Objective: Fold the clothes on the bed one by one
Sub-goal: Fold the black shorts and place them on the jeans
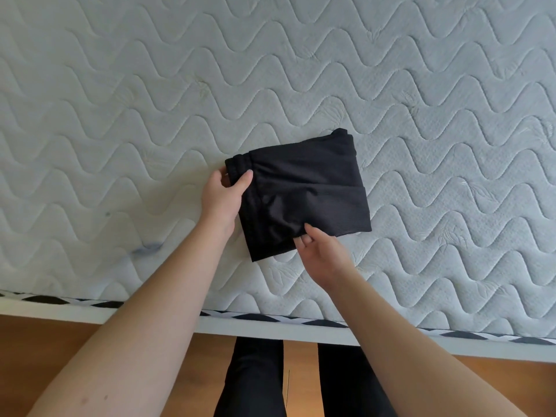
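Black fabric, a garment (304, 191) already folded down to a compact rectangle, is lying on the quilted mattress (120, 115) near its front edge. The left hand (222, 197) is pinching the gathered waistband corner, thumb on top; the right hand (319, 254) is gripping the near edge, fingers possibly tucked under it. This piece is looking nearly finished. No other clothes are showing on the bed.

One black garment (304, 191) (folded), two hands (221, 195)
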The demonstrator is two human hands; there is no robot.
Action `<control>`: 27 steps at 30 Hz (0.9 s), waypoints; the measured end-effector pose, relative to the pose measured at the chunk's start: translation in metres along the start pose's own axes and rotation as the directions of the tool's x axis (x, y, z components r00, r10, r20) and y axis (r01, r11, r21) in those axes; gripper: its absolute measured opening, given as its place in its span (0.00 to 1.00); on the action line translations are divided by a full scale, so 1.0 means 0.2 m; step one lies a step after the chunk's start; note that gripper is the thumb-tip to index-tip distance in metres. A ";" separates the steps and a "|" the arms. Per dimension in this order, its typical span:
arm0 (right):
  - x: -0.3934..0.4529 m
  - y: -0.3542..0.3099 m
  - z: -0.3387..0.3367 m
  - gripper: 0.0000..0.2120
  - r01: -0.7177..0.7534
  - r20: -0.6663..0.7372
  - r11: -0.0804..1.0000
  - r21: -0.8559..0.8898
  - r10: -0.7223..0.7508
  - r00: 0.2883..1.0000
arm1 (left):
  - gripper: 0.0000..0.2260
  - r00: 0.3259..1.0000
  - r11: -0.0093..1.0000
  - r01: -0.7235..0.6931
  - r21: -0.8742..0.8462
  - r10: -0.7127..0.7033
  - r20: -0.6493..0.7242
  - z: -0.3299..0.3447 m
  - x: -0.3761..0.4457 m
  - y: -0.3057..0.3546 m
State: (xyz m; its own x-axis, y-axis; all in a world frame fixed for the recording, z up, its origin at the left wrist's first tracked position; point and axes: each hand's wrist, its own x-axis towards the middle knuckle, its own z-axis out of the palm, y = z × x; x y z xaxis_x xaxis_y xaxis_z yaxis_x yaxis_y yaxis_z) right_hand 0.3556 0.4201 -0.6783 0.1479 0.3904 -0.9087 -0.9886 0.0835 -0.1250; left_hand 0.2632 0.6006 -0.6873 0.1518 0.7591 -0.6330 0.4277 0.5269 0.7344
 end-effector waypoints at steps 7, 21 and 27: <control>0.08 -0.05 -0.04 0.09 -0.054 -0.221 0.954 -0.294 -0.013 0.975 | 0.26 0.997 0.984 0.011 0.176 0.003 -0.080 0.03 -0.02 -0.11; -0.02 -0.34 0.05 0.22 0.279 0.535 -0.464 -0.841 -0.630 0.563 | 0.25 0.583 0.017 -0.631 0.775 0.670 0.460 0.22 -0.19 -0.20; 0.35 -0.31 0.16 0.27 0.214 0.756 -0.857 -0.469 -0.264 0.598 | 0.29 0.675 0.000 -0.535 0.845 0.602 0.427 0.25 -0.10 -0.31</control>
State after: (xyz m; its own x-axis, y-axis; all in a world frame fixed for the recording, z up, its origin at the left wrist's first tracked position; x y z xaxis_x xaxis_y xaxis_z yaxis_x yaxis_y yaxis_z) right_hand 0.4286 0.4711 -0.7209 0.3704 0.9050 -0.2094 0.8660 -0.4180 -0.2744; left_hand 0.2791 0.5336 -0.7316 0.7402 0.6664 -0.0898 0.6720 -0.7287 0.1320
